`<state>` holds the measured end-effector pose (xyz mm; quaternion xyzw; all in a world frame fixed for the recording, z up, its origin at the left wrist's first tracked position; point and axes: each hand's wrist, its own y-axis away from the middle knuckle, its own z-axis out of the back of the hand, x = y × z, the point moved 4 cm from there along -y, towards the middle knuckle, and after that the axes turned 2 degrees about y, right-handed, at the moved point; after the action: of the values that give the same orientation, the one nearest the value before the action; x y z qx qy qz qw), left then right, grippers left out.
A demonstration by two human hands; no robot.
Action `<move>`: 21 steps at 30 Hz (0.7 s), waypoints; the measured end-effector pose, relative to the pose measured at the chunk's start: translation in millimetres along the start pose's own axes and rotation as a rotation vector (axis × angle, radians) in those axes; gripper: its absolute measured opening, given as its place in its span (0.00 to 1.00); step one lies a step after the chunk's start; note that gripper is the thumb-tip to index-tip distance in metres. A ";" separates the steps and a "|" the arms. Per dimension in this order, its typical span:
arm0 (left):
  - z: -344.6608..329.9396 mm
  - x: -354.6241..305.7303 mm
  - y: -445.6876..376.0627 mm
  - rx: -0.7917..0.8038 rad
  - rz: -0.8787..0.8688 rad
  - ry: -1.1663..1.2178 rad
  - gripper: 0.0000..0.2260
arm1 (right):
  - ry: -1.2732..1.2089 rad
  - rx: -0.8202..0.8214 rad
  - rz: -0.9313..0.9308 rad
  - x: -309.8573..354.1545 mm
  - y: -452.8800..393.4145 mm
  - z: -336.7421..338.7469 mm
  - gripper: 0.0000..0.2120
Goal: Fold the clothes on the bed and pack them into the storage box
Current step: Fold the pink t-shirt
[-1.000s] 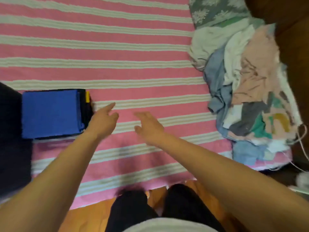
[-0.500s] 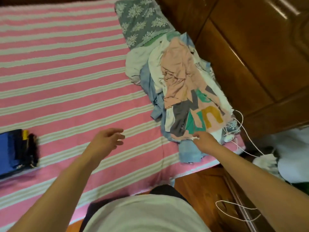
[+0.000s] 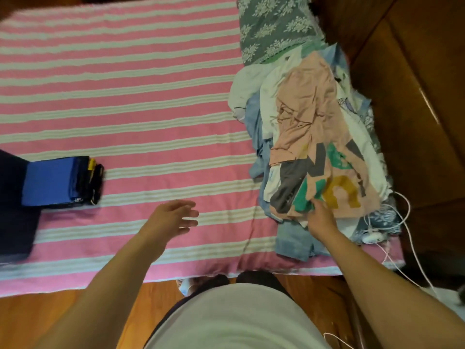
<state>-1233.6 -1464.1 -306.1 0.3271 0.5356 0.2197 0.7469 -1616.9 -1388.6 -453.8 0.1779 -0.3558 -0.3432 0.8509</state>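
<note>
Head view: I'm at the bed point(image 3: 125, 102), starting on the next garment. My right hand point(image 3: 320, 217) is at the near edge of the pile point(image 3: 309, 137) on the bed's right side, fingertips on the peach shirt point(image 3: 327, 177); I can't tell if they've pinched it. My left hand point(image 3: 173, 217) hovers with fingers spread, holding nothing, over the stripes. Folded blue clothes point(image 3: 50, 182) sit at the left. No storage box that I can pick out. Next, I reckon: grip the hem, draw the shirt free of the tangle, spread it flat mid-bed. The shirt carries big grey, green and mustard letters, too crumpled to read.
</note>
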 end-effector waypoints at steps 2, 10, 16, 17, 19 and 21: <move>-8.8 -0.6 7.6 0.025 -0.042 0.000 0.10 | -0.249 0.009 0.024 16.8 20.5 14.8 0.21; -67.4 -83.7 59.5 0.215 -0.631 -0.317 0.27 | -0.801 0.084 0.485 186.3 138.1 156.9 0.25; -93.0 -184.0 85.4 0.080 -0.842 -0.310 0.14 | -1.020 0.036 0.835 284.7 197.5 230.7 0.20; -86.1 -192.5 86.1 -0.002 -0.852 -0.327 0.04 | -1.035 0.034 0.858 291.3 201.8 236.1 0.18; -65.3 -203.0 91.0 -0.056 -0.839 -0.292 0.04 | -1.073 0.022 0.856 297.5 203.6 244.8 0.17; -42.7 -209.3 100.6 -0.015 -0.841 -0.288 0.08 | -1.124 0.024 0.815 297.4 199.2 252.0 0.16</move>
<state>-1340.7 -1526.0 -104.9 0.1026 0.5108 -0.1473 0.8407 -1557.1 -1475.1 -28.8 -0.1655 -0.7847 -0.0324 0.5965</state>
